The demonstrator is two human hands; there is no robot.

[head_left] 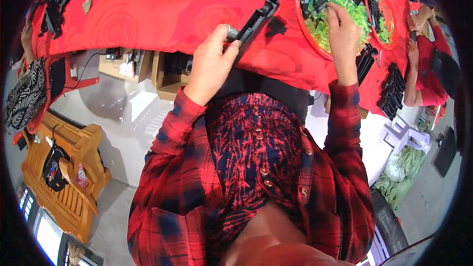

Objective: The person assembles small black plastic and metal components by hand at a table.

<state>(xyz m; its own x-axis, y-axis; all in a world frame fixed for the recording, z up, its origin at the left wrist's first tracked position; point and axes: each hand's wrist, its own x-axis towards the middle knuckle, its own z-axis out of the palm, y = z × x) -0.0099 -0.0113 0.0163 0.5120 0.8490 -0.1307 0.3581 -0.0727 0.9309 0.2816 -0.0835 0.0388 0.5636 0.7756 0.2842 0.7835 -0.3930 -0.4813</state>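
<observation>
My left hand [213, 61] grips a long black plastic part [257, 18] by its near end and holds it tilted above the red tablecloth. Grey wrapping covers one finger of that hand. Over the red basin [302, 23] is my right hand [343, 34], its thumb and forefinger pinched together. Whatever lies between those fingertips is too small or hidden to make out. Many small translucent green and yellow-green pieces [345, 1] fill the basin, mixed with black ones. A small black piece [276, 27] rests on the cloth between my hands.
Right of the basin stands a second red container [395, 19] with similar pieces. Black parts [392, 91] are stacked at the table's right edge, and others [54, 7] lie far left. Co-workers sit at both sides: a red sleeve [427, 59] right, a patterned sleeve [27, 91] left.
</observation>
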